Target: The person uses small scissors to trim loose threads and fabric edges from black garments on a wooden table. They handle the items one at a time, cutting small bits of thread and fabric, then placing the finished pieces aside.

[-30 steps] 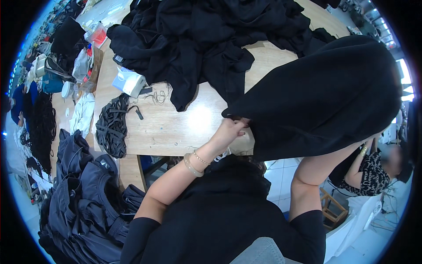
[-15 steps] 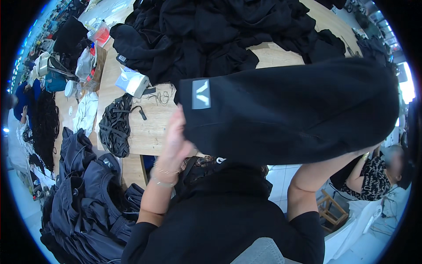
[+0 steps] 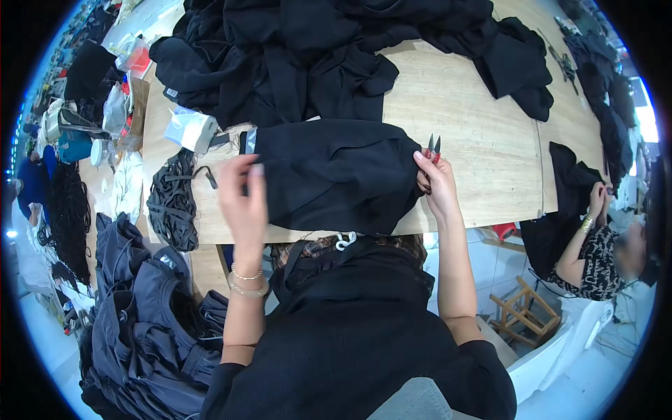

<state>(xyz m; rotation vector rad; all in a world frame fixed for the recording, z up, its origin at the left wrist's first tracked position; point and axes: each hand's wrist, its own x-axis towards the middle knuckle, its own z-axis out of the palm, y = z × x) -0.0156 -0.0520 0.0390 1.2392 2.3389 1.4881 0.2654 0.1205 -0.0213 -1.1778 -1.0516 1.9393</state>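
A folded black garment (image 3: 336, 175) lies at the near edge of the wooden counter (image 3: 476, 140). The left hand (image 3: 243, 199) grips its left end, fingers curled over the cloth. The right hand (image 3: 437, 183) pinches its right end while holding small red-handled snips (image 3: 433, 147). A black clothing pile (image 3: 315, 49) covers the far side.

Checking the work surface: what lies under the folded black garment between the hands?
The black garment lies flat on the wooden table, its near edge hanging over the front. The left hand and right hand rest at its sides. Anything beneath the cloth is covered.
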